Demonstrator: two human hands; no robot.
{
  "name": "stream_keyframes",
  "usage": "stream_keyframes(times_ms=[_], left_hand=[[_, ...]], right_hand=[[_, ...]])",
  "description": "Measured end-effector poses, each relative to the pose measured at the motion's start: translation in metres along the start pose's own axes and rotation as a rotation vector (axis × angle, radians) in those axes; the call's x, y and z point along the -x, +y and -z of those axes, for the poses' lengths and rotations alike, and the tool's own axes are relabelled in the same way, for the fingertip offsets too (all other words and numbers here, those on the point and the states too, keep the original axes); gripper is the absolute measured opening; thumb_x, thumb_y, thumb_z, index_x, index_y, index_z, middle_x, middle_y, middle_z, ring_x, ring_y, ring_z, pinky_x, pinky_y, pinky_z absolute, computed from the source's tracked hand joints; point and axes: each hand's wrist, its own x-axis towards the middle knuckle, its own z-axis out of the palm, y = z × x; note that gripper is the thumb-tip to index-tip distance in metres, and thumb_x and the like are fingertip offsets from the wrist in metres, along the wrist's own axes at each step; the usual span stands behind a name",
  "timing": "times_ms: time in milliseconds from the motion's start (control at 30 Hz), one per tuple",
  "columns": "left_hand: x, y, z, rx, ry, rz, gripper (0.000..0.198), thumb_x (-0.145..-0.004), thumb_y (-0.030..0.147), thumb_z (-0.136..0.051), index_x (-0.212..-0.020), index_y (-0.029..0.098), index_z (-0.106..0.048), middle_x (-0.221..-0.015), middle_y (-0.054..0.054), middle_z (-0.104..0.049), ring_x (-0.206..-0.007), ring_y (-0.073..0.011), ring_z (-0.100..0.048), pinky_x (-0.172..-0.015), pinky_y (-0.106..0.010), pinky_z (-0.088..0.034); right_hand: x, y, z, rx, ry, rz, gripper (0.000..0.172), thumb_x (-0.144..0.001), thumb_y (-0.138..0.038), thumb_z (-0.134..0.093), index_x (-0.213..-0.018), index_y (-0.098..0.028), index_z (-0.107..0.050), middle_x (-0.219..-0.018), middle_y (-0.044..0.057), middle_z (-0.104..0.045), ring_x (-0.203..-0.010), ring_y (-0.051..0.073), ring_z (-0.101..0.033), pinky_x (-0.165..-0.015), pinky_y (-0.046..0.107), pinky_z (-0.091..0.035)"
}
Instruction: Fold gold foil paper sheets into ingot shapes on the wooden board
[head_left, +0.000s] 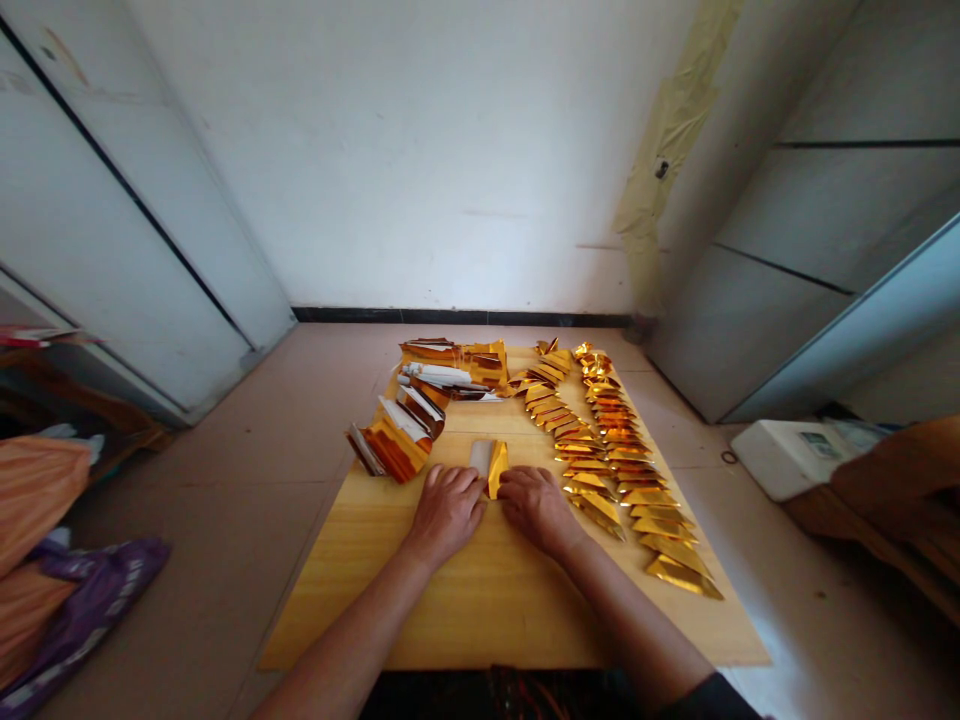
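Observation:
A small sheet of gold foil paper [496, 466] lies on the wooden board, its white side showing at the left and a gold flap folded over at the right. My left hand [448, 508] is at its lower left corner, with curled fingers on the edge. Along the right edge, my right hand [537, 503] has its bent fingers closed on the gold flap. The fingertips and thumbs are partly hidden. Two rows of folded gold paper pieces [618, 440] run down the board right of my hands. Stacks of unfolded foil paper [399, 445] lie to the upper left.
The wooden board [352, 590] rests low above a tiled floor. A white wall stands behind it, with grey cabinets [795, 240] at the right. A white box [784, 455] sits at the right, and a purple bag [97, 600] lies on the left.

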Motion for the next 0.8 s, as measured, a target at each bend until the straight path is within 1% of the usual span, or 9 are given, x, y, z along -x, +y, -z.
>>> stream_keyframes(times_ms=[133,200,300,400,500,633,800], left_hand=[[0.006,-0.005,0.006,-0.002,-0.017,-0.049,0.029,-0.082,0.020,-0.056,-0.109,0.030,-0.060,-0.115,-0.003,-0.062,-0.111,-0.0223,-0.053,-0.106,-0.053,-0.021],[0.009,-0.008,0.008,-0.003,-0.028,-0.063,0.031,-0.081,0.020,-0.057,-0.109,0.032,-0.059,-0.121,-0.002,-0.060,-0.115,-0.0228,-0.051,-0.107,-0.056,-0.019],[0.011,-0.012,0.009,-0.003,-0.057,-0.067,0.029,-0.081,0.020,-0.057,-0.106,0.032,-0.061,-0.124,-0.002,-0.059,-0.117,-0.0229,-0.049,-0.108,-0.056,-0.019],[0.011,-0.014,0.011,0.016,-0.089,-0.083,0.024,-0.081,0.020,-0.057,-0.101,0.031,-0.063,-0.124,-0.002,-0.060,-0.117,-0.0223,-0.050,-0.108,-0.055,-0.019],[0.009,-0.015,0.012,0.063,-0.086,-0.095,0.019,-0.079,0.021,-0.058,-0.095,0.030,-0.065,-0.120,-0.001,-0.062,-0.115,-0.0213,-0.051,-0.107,-0.051,-0.022],[0.007,-0.015,0.009,0.133,-0.084,-0.081,0.013,-0.078,0.025,-0.060,-0.089,0.028,-0.067,-0.112,-0.001,-0.065,-0.107,-0.0192,-0.056,-0.104,-0.044,-0.028],[0.008,-0.016,0.005,0.154,-0.072,-0.044,0.013,-0.078,0.025,-0.061,-0.090,0.027,-0.066,-0.113,-0.001,-0.066,-0.105,-0.0189,-0.057,-0.102,-0.043,-0.028]], right_hand=[[0.002,-0.001,0.002,0.000,-0.020,0.029,0.019,-0.090,-0.022,-0.050,-0.100,-0.028,-0.066,-0.108,0.001,-0.064,-0.106,0.017,-0.050,-0.092,0.031,-0.032],[0.002,-0.001,0.003,0.019,-0.039,0.051,0.021,-0.091,-0.022,-0.049,-0.103,-0.028,-0.065,-0.107,0.002,-0.064,-0.105,0.017,-0.049,-0.091,0.030,-0.032],[0.001,0.001,0.006,0.038,-0.054,0.095,0.021,-0.091,-0.024,-0.049,-0.105,-0.028,-0.064,-0.104,0.002,-0.064,-0.102,0.017,-0.049,-0.090,0.029,-0.032],[0.001,0.002,0.010,0.050,-0.070,0.144,0.019,-0.093,-0.026,-0.048,-0.097,-0.027,-0.066,-0.099,0.002,-0.065,-0.098,0.016,-0.050,-0.087,0.028,-0.033],[0.000,0.003,0.010,0.034,-0.086,0.170,0.017,-0.091,-0.028,-0.051,-0.092,-0.027,-0.068,-0.097,0.001,-0.065,-0.096,0.016,-0.050,-0.085,0.026,-0.032],[-0.003,0.006,0.002,-0.021,-0.069,0.169,0.014,-0.088,-0.031,-0.057,-0.095,-0.028,-0.068,-0.102,0.001,-0.064,-0.099,0.017,-0.050,-0.085,0.028,-0.031],[-0.005,0.012,-0.009,-0.030,-0.048,0.170,0.018,-0.090,-0.037,-0.054,-0.095,-0.028,-0.069,-0.104,0.001,-0.065,-0.101,0.018,-0.050,-0.091,0.032,-0.027]])
